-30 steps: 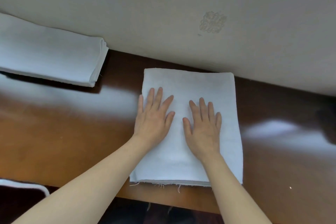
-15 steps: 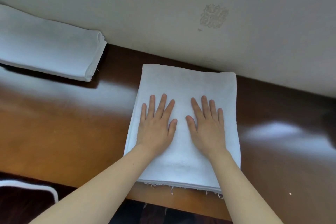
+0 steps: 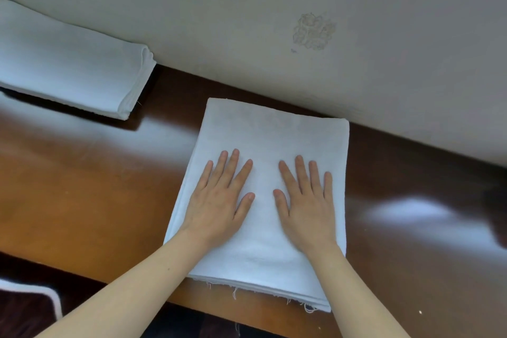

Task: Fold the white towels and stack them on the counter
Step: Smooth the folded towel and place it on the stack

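A folded white towel (image 3: pixel 277 134) lies flat on the glossy brown counter (image 3: pixel 90 189), its far edge against the wall and its frayed near edge hanging slightly over the counter's front. My left hand (image 3: pixel 219 200) rests palm down on the towel's left half, fingers spread. My right hand (image 3: pixel 304 203) lies palm down on its right half, fingers spread too. Neither hand grips the cloth. A second stack of folded white towels (image 3: pixel 68 68) sits at the back left of the counter, against the wall.
A pale wall (image 3: pixel 247 22) with a faint embossed mark (image 3: pixel 312 31) runs along the counter's back. At the bottom left, below the counter's front edge, is a dark surface with a white border (image 3: pixel 52 296). Bare counter stretches between the two towels and to the right.
Both hands have slid a little toward me on the towel and spread apart. The towel's near left corner has shifted left, so the towel lies slightly skewed.
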`<action>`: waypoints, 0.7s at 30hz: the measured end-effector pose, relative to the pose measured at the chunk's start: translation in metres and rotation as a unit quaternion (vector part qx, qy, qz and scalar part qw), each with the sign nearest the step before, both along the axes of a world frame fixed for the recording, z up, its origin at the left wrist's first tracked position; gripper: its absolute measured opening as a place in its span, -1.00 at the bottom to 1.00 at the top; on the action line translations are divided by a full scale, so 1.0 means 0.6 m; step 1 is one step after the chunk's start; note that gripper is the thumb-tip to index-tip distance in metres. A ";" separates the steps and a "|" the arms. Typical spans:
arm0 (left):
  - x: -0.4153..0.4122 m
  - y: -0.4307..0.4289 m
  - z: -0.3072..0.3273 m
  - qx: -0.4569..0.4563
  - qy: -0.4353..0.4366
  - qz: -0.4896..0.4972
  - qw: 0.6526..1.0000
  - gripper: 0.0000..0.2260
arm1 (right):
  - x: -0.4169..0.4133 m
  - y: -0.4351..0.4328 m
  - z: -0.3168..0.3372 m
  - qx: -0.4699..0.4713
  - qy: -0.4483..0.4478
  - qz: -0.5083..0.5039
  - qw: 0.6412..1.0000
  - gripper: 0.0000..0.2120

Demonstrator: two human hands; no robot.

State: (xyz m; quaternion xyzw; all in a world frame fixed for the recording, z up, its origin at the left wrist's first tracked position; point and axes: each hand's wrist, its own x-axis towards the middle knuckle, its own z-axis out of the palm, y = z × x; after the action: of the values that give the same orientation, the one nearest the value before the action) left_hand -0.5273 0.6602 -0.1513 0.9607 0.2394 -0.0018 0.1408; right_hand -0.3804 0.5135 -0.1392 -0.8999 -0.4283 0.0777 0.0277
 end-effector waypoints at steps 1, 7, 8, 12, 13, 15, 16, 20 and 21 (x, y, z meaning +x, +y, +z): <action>-0.001 -0.002 0.000 -0.001 -0.004 -0.019 1.000 -0.44 | -0.002 -0.007 -0.002 -0.006 0.005 0.003 1.000 -0.45; -0.008 0.003 0.004 -0.017 0.011 -0.059 0.998 -0.45 | 0.011 -0.019 0.008 0.034 0.088 0.028 0.995 -0.46; -0.013 0.005 0.010 -0.036 0.003 -0.063 0.997 -0.46 | 0.011 -0.029 0.014 0.062 0.101 0.024 0.993 -0.48; -0.062 -0.009 0.021 -0.083 -0.046 -0.147 0.985 -0.59 | -0.011 -0.105 0.020 0.125 0.024 -0.068 0.990 -0.62; -0.076 -0.019 0.020 -0.085 -0.049 -0.175 0.980 -0.60 | -0.022 -0.123 0.020 0.130 0.030 -0.108 0.985 -0.64; -0.096 -0.043 0.020 -0.078 -0.047 -0.214 0.973 -0.55 | -0.047 -0.148 0.023 0.136 0.085 -0.184 0.970 -0.62; -0.100 -0.054 0.020 -0.066 -0.044 -0.224 0.971 -0.51 | -0.057 -0.154 0.026 0.136 0.116 -0.211 0.961 -0.59; -0.092 -0.083 0.017 -0.008 -0.009 -0.239 0.971 -0.33 | -0.079 -0.149 0.039 0.148 0.175 -0.243 0.943 -0.59; -0.089 -0.087 0.016 -0.001 0.003 -0.234 0.972 -0.29 | -0.078 -0.145 0.045 0.162 0.195 -0.254 0.933 -0.60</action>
State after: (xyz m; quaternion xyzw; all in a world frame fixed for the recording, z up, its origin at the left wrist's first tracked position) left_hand -0.5805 0.6082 -0.1418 0.9899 0.0086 -0.0374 0.1367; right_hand -0.4270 0.4267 -0.1123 -0.9293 -0.1781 0.1712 0.2746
